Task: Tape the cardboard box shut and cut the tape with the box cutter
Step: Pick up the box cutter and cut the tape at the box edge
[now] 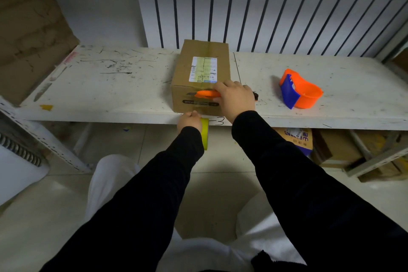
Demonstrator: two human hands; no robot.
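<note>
A closed cardboard box (187, 73) with a white label stands on the white shelf (110, 86), a strip of clear yellowish tape running along its top seam and down its near face. My right hand (236, 99) grips an orange box cutter (207, 94), its blade end pointing left against the box's near face where the tape comes down. My left hand (189, 122) holds a yellow tape roll (205, 132) just below the shelf's front edge, under the box. The tape between roll and box is hard to make out.
An orange and blue tape dispenser (300, 93) lies on the shelf to the right of the box. Cardboard sheets (28, 28) lean at the left. More boxes (295, 139) sit under the shelf on the tiled floor. Behind the shelf is a barred white panel.
</note>
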